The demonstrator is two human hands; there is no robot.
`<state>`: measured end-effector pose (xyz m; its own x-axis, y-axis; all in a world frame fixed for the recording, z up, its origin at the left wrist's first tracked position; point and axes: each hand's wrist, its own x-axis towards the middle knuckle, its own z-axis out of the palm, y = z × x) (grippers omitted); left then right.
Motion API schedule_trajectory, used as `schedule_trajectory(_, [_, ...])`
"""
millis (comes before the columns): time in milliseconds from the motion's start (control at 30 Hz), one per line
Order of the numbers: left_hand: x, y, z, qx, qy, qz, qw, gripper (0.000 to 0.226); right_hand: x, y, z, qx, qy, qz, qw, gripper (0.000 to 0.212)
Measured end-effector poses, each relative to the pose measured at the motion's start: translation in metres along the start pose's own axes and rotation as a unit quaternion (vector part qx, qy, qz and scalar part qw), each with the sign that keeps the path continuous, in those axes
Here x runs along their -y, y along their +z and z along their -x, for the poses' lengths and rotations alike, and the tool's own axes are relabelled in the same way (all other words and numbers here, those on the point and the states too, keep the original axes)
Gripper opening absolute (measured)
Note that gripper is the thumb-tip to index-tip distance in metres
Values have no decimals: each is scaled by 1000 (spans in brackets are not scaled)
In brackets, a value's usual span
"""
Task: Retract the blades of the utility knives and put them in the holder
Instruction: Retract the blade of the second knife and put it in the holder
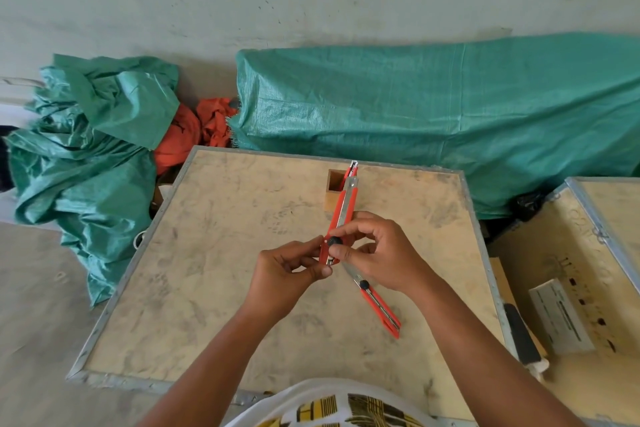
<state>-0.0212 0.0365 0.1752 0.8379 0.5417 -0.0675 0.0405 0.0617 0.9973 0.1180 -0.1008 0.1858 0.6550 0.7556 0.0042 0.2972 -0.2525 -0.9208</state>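
Both hands pinch one red utility knife [341,215] — left hand [287,270] at its base, right hand [377,253] on the black knob — second knife [379,305] lies on counter [207,253], holder [336,189] behind.

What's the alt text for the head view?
Both hands, left and right, hold a red knife above a wooden tabletop. A second knife lies on it with its blade out, and a third stands in the holder.

Both arms are bare, with no sleeves showing. The left hand [289,270] and right hand [382,253] wear no gloves. Below the arms is a white shirt [332,406] with yellow and black squares.
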Motion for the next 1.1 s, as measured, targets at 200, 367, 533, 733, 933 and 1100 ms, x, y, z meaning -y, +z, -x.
schedule_trajectory(200, [2,1,-13,11,3,-20,1000,47,-4,4,-8,-60,-1,24,998,25])
schedule_trajectory(367, [6,7,-35,10,3,-26,1000,50,-11,-4,-26,-86,27,-62,994,25])
schedule_trajectory(533, [16,19,-75,-1,9,-75,997,49,-28,-21,-65,-133,46,-22,990,37])
schedule_trajectory(733, [35,28,-151,-34,-2,-109,993,46,-45,-47,-133,-148,33,-5,988,28])
schedule_trajectory(933, [66,33,-222,-31,-50,-140,988,55,-80,-48,-197,-194,28,55,979,26])
schedule_trajectory(1100, [100,33,-247,-13,-141,-221,965,85,-117,-24,-218,-195,32,125,972,24])
